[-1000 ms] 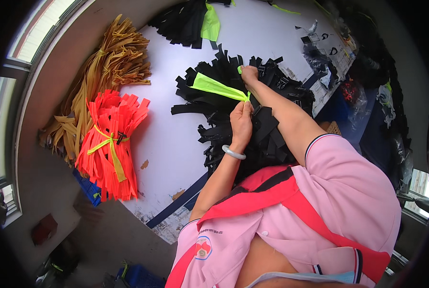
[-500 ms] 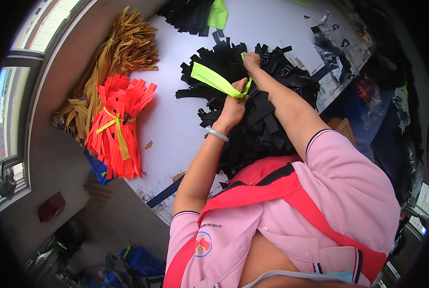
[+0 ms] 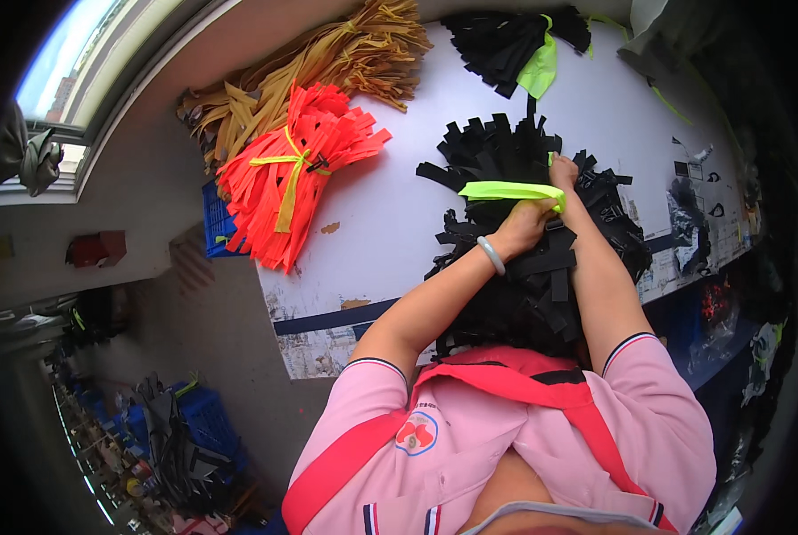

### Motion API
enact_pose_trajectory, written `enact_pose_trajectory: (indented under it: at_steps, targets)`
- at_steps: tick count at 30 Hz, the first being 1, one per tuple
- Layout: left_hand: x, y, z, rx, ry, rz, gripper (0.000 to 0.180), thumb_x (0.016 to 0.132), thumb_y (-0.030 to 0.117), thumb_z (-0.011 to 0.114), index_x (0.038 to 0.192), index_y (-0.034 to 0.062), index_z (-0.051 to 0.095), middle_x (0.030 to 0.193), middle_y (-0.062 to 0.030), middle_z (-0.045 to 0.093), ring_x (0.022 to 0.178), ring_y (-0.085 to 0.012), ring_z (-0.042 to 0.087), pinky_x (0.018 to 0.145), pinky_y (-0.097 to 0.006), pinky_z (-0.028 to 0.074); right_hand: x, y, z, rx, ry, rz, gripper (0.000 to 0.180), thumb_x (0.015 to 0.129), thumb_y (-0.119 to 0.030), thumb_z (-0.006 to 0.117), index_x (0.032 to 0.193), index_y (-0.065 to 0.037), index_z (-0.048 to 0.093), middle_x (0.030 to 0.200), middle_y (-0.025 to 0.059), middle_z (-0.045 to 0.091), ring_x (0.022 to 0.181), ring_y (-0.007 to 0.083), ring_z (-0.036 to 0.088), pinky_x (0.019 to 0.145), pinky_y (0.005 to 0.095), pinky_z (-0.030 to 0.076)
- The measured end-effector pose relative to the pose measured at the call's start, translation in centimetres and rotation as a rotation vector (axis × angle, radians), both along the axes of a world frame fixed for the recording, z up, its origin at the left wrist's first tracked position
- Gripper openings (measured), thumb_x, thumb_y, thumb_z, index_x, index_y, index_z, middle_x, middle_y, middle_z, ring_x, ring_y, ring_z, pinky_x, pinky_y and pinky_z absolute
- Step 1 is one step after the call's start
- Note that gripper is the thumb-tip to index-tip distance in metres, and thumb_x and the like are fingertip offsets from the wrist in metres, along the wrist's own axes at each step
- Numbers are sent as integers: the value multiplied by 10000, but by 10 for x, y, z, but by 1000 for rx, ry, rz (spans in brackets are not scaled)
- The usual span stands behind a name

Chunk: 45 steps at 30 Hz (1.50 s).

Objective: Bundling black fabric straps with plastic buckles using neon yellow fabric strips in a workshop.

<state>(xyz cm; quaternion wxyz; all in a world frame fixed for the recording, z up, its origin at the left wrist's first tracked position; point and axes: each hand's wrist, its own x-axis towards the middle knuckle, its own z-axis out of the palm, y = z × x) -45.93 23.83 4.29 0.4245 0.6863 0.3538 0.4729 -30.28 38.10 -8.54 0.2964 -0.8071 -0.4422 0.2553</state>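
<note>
Over the white worktop [image 3: 399, 223], both hands now pull the neon-yellow strip [image 3: 506, 190] tighter across the black strap bundle [image 3: 524, 267]; left hand [image 3: 524, 227] and right hand [image 3: 564, 169] grip its ends, cinching nearly done.

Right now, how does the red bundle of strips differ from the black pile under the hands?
The red bundle is already tied and lies untouched; the black pile has the left hand and right hand gripping its yellow-green band. The black pile looks bulkier. Both lie on the white table.

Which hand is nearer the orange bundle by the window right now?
Left. The left hand grips the neon-yellow tie on the black strips, on the side facing the orange bundle; the right hand lies beyond it, farther away.
</note>
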Motion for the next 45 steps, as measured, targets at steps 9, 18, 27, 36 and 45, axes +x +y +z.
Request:
enact_pose_trajectory:
  at_steps: [9,18,27,36,45]
  targets:
    - [29,19,17,-108,76,160,178,893,142,536,915,6,648,819,-182,639,757,-321,615,717,-392,483,71,36,-55,202,56,201,416,881,-365,606,676,-4,632,721,188,637,639,324,584,623,404,443]
    - [3,29,1,-484,430,367,182,814,185,616,843,38,718,864,-218,664,843,-371,652,776,-440,504,7,-57,137,-214,1048,376,229,978,-326,521,878,-120,531,561,-34,381,435,79,367,429,248,361]
    - [4,26,24,-392,568,1,213,798,217,632,928,52,667,882,-188,665,857,-362,641,755,-433,505,-24,-81,178,200,732,670,305,978,-325,529,808,-78,587,660,-57,504,564,28,436,504,200,359]
    - [10,27,-1,-158,259,281,281,823,273,610,998,55,636,986,-185,662,944,-387,618,788,-447,500,-1,-68,185,222,96,1365,275,952,-280,560,1068,-32,588,891,35,641,856,191,593,785,328,459]
    - [2,34,19,-764,78,102,158,763,141,716,781,-16,708,668,-74,669,542,-137,605,485,-281,473,31,-102,212,-90,-341,1449,224,924,-238,523,969,-29,589,833,226,625,814,411,596,712,464,459]
